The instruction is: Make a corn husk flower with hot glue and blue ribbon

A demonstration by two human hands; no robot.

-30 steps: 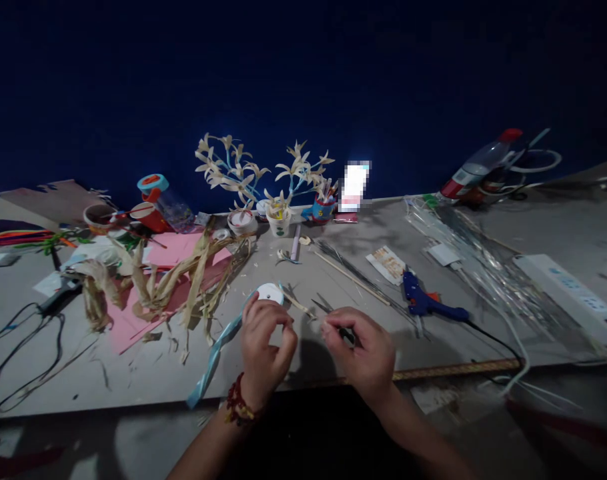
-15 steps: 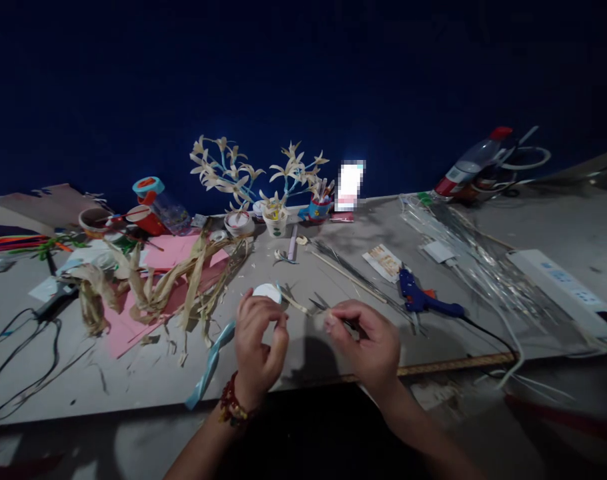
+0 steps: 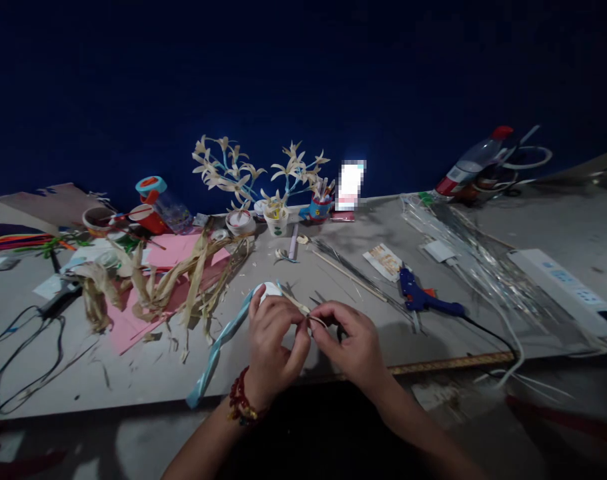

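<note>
In front of my body both hands meet with fingertips pinched together. My left hand (image 3: 277,340), a beaded bracelet at its wrist, and my right hand (image 3: 351,343) close on a small, thin, pale husk strip (image 3: 317,321) that curves between them. Scissors (image 3: 317,299) show partly beyond my right fingers, their dark blades pointing away; a dark loop appears under that hand, but whether it is hooked on the fingers is unclear. Behind my left hand lies a white roll (image 3: 270,290) with light-blue ribbon (image 3: 211,370) trailing left. A pale stem piece (image 3: 294,300) rests just beyond the fingertips.
Dried corn husks (image 3: 153,293) lie on pink paper (image 3: 128,333) to the left. Husk flowers (image 3: 228,175) stand in small pots at the back. A blue glue gun (image 3: 426,300), wires (image 3: 473,260) and a power strip (image 3: 563,290) occupy the right side.
My left hand has moved right and closed against my right fingertips. The pale strip now shows between both hands. More blue ribbon is visible.
</note>
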